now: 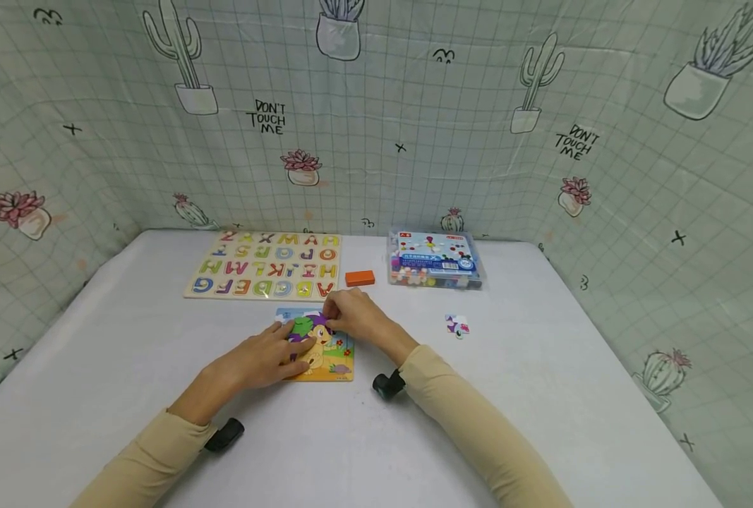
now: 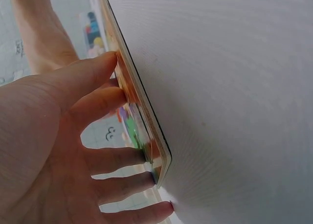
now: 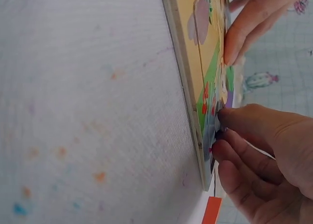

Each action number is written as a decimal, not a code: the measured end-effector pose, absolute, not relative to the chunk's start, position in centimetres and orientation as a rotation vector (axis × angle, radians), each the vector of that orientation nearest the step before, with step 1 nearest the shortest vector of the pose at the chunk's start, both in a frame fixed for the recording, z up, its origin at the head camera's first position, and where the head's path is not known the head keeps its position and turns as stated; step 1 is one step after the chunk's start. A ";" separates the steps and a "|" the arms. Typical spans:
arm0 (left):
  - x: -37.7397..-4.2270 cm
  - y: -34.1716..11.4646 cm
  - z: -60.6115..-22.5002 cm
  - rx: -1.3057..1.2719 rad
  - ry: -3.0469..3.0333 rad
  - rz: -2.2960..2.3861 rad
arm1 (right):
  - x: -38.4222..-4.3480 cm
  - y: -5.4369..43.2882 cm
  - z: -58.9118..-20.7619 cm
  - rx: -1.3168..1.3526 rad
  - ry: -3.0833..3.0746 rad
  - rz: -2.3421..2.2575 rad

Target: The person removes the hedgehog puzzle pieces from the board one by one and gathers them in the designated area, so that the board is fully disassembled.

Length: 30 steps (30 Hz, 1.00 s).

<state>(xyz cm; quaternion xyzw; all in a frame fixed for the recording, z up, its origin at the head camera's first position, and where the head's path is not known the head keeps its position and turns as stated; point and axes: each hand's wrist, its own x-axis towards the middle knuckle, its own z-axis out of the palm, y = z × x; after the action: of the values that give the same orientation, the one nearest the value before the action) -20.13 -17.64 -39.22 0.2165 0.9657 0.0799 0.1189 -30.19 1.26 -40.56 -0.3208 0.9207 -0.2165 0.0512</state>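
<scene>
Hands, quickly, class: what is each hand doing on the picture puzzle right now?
Left hand: open, straight fingers pressing flat on the picture puzzle.
Right hand: fingers curled, pinching a puzzle piece at the board's far edge.

Wooden puzzle board [image 1: 325, 353], glossy printed face; white table [image 1: 541, 395] matt, finely textured.

Bright even light, faint shadows, wide-angle bending at edges, wrist views softly blurred
</scene>
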 end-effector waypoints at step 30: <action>-20.0 -17.6 -39.2 0.629 2.834 0.217 | -30.2 2.8 -40.2 -0.979 2.865 -0.615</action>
<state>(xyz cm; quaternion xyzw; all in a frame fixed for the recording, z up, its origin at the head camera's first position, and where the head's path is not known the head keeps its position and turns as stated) -19.98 -17.59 -39.25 0.2147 0.9670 0.0741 0.1152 -30.25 2.77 -40.18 -0.3168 0.9270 -0.1990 0.0262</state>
